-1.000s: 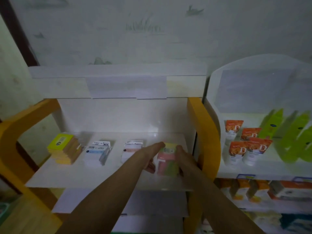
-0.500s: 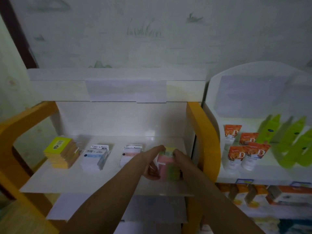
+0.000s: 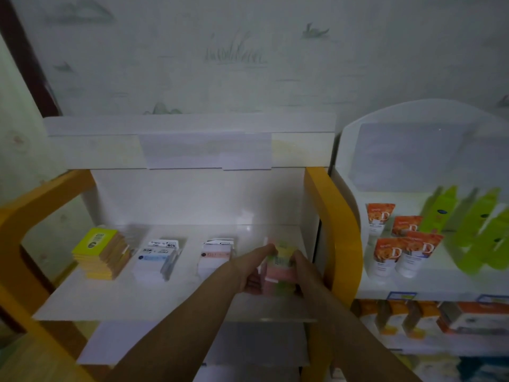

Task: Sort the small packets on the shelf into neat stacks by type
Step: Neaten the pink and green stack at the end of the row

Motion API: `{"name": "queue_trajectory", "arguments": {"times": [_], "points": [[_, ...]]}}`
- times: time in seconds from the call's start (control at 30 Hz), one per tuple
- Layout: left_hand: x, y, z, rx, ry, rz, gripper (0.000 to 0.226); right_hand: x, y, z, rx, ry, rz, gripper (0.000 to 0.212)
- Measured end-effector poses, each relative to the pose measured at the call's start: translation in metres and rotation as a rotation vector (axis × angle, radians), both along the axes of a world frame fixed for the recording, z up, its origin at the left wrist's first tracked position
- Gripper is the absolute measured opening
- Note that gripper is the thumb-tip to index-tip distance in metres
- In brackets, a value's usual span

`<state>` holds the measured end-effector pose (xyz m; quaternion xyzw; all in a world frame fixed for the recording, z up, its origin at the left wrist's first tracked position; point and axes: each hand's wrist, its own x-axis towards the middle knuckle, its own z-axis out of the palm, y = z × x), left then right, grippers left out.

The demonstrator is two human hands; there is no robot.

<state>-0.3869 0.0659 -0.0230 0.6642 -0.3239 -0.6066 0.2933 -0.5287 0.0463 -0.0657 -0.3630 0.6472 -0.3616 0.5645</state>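
On the white shelf (image 3: 154, 301) stand three stacks of packets: a yellow stack (image 3: 100, 253) at the left, a white-and-blue stack (image 3: 157, 260) beside it, and a white-and-pink stack (image 3: 216, 256) in the middle. At the right end is a stack of pink and green packets (image 3: 278, 271). My left hand (image 3: 253, 267) presses its left side and my right hand (image 3: 303, 268) clasps its right side, so both hands grip this stack. The image is blurred and the packet print is unreadable.
Orange side panels (image 3: 327, 216) frame the shelf. A second white unit at the right holds orange-and-white tubes (image 3: 396, 244) and green bottles (image 3: 473, 232). Lower shelves hold orange boxes (image 3: 396, 318). A white header board (image 3: 192, 144) overhangs the shelf.
Both hands have stayed around the pink and green stack, squeezing and shifting it slightly. The view has dipped a little, so the shelf sits lower in frame.
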Motion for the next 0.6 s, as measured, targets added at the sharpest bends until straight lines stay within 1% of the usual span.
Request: {"name": "queue_trajectory", "arguments": {"times": [0.1,0.2,0.27,0.33,0.37,0.4,0.47,0.5,0.57,0.6], "points": [[-0.001,0.001,0.001,-0.054,0.04,-0.056,0.031,-0.002,0.003,-0.01,-0.082,-0.008,0.027,0.028],[0.002,0.0,-0.002,-0.147,0.036,-0.098,0.029,-0.006,0.008,-0.02,-0.182,0.072,0.076,0.037],[0.003,-0.002,-0.005,-0.225,-0.009,-0.127,0.037,-0.007,0.009,-0.02,-0.259,0.079,0.116,0.036],[0.003,-0.003,-0.008,-0.319,-0.087,-0.171,0.042,-0.009,0.008,-0.019,-0.324,0.021,0.108,0.036],[0.003,0.0,-0.008,-0.369,-0.113,-0.208,0.039,-0.011,0.006,-0.022,-0.349,0.016,0.099,0.042],[0.004,0.002,-0.007,-0.415,-0.127,-0.256,0.043,-0.012,0.004,-0.026,-0.372,0.025,0.096,0.048],[0.006,0.006,-0.01,-0.478,-0.161,-0.36,0.057,-0.013,0.004,-0.036,-0.41,0.038,0.104,0.057],[0.008,0.006,-0.013,-0.495,-0.163,-0.401,0.059,-0.013,0.006,-0.039,-0.425,0.04,0.108,0.064],[0.011,0.004,-0.018,-0.518,-0.189,-0.456,0.067,-0.012,0.012,-0.036,-0.409,0.049,0.108,0.078],[0.012,0.002,-0.019,-0.53,-0.219,-0.48,0.075,-0.012,0.013,-0.035,-0.39,0.06,0.116,0.083]]}}
